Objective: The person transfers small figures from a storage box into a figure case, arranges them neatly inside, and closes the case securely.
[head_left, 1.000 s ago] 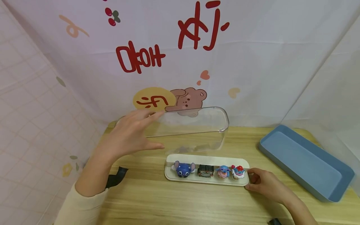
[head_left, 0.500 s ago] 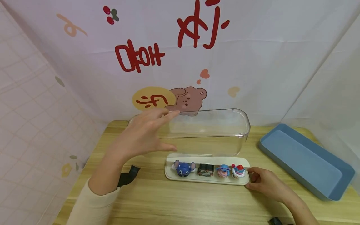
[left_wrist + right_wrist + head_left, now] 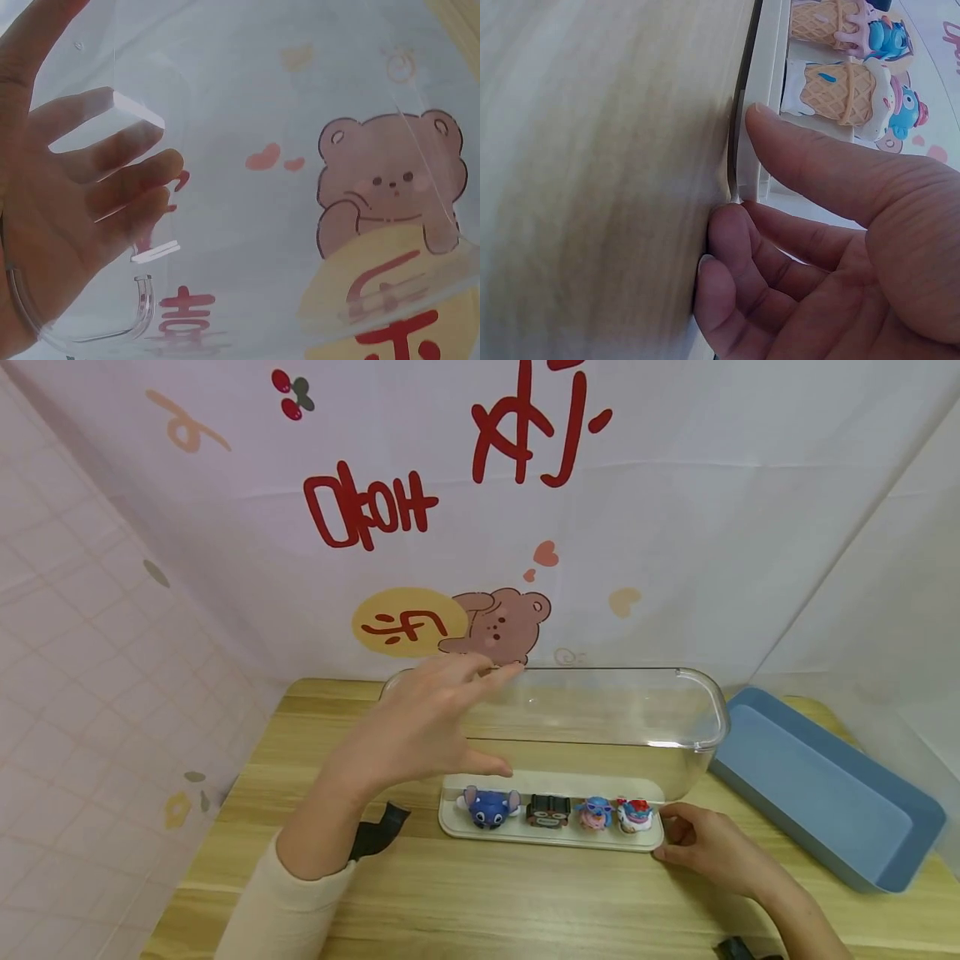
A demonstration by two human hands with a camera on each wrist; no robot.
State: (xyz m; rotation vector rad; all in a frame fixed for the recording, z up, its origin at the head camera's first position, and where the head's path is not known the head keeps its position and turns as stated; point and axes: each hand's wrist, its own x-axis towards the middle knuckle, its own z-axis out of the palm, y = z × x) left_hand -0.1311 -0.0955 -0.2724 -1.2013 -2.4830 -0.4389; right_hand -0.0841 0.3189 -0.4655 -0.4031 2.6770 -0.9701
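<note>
My left hand [image 3: 423, 727] grips a long, clear plastic cover [image 3: 592, 706] by its left part, thumb low and fingers along the top. In the head view the cover overlaps the back of a white display base [image 3: 517, 837]. Through its clear wall the left wrist view shows my fingers [image 3: 124, 187]. Several figurines stand in a row on the base: a big-eared blue one [image 3: 491, 810], a black-topped one [image 3: 548, 812] and two ice-cream-cone ones, the nearer a white-topped cone [image 3: 844, 94]. My right hand [image 3: 708, 852] holds the base's right end, thumb on its edge.
A blue rectangular tray [image 3: 825, 793] lies angled at the back right of the wooden table [image 3: 510, 902]. Behind the table hangs a white printed cloth [image 3: 675, 527]. Black straps show at the left wrist [image 3: 378, 832] and right wrist [image 3: 735, 948].
My left hand has carried the clear cover rightward and somewhat toward me, so it now overlaps the base's back and the tray's left corner. The right hand stays at the base's end.
</note>
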